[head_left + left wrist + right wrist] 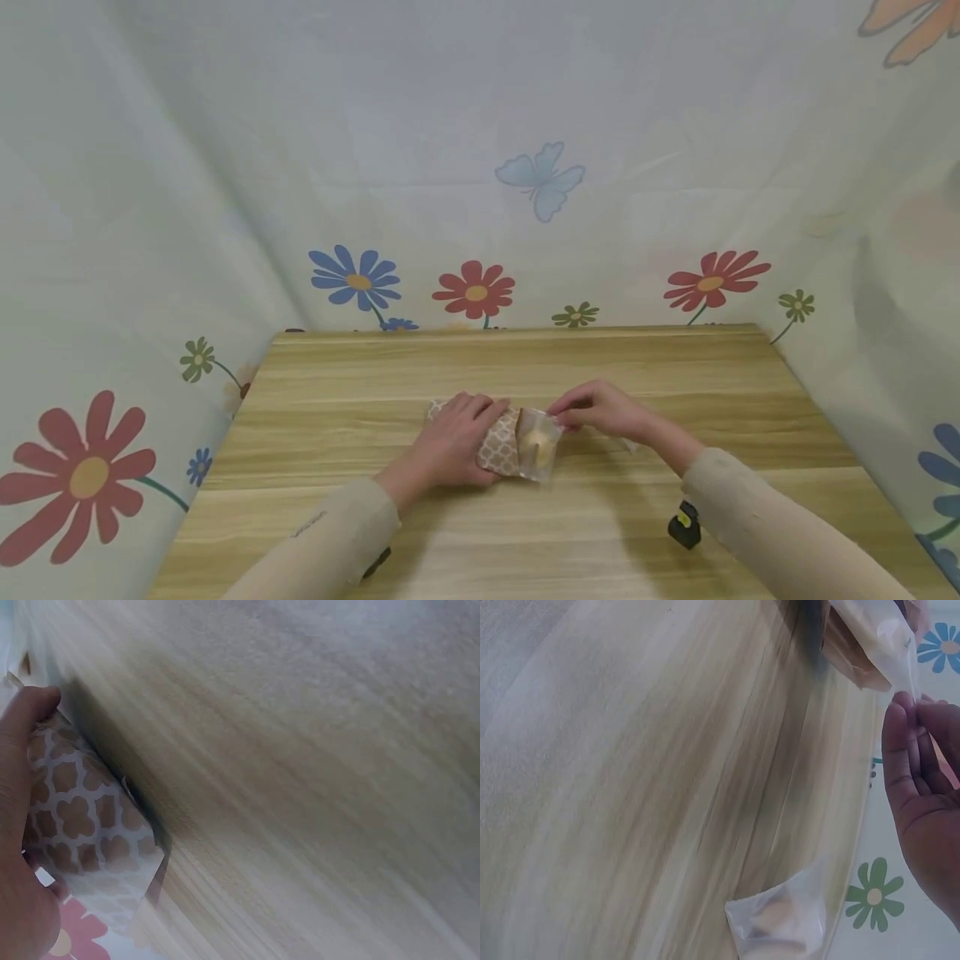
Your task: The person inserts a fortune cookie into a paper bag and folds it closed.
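My left hand [453, 442] grips a brown paper bag [500, 446] with a white lattice pattern, lying flat over the table's middle. In the left wrist view the thumb and fingers wrap round the bag [82, 817]. From its right-hand mouth sticks a translucent plastic packet [538, 450] with a pale yellow, rounded piece inside. Thumb and fingertips of my right hand [606, 410] pinch this packet's upper right corner. In the right wrist view the packet's film [877, 630] is drawn taut towards the right hand [930, 787]. The rest of the packet is hidden inside the bag.
A second translucent packet [780, 922] with a tan piece in it lies on the wooden table [360, 358], mostly hidden by the right arm in the head view. A black device [684, 525] hangs below the right sleeve. Flower-printed cloth [420, 192] surrounds the table.
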A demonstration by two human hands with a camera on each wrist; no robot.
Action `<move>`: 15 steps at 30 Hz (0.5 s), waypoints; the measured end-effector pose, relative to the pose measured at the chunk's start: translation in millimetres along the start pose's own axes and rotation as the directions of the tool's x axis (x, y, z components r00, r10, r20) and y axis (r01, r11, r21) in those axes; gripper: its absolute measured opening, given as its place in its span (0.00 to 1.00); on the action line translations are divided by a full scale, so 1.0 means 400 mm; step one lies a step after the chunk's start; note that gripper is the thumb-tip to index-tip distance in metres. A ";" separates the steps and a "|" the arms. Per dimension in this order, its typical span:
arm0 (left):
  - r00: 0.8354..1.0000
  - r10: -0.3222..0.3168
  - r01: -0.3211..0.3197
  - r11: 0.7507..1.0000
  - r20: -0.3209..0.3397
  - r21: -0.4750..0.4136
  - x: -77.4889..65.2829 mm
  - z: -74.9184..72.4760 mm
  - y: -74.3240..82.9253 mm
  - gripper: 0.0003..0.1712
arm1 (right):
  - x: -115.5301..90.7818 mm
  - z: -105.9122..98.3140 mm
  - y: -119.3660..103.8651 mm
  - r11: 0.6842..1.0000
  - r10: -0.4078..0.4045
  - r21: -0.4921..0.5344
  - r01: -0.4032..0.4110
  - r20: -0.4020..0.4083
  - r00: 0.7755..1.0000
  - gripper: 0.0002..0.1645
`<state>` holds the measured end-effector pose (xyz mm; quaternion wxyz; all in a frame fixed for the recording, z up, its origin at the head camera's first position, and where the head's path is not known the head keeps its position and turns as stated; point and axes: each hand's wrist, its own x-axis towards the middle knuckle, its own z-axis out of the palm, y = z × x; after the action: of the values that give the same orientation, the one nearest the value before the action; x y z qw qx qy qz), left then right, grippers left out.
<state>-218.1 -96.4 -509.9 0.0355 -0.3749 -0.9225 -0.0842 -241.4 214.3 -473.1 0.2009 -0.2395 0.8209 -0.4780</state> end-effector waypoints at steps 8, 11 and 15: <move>1.000 -0.005 0.006 1.000 0.028 -0.008 -0.006 0.010 -0.002 0.67 | 0.007 0.014 -0.001 0.997 0.065 0.033 -0.067 0.046 0.997 0.12; 1.000 -0.001 0.002 1.000 0.018 -0.013 -0.005 0.015 -0.003 0.67 | 0.007 0.016 0.005 0.996 0.065 0.061 -0.068 0.046 0.997 0.12; 1.000 -0.002 0.003 1.000 0.019 -0.018 -0.004 0.017 -0.003 0.67 | 0.006 0.016 0.010 0.993 0.065 0.093 -0.069 0.052 0.997 0.12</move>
<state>-217.7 -97.2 -516.8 0.0234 -0.3748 -0.9225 -0.0892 -240.5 210.2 -480.0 0.2478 -0.2135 0.7998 -0.5034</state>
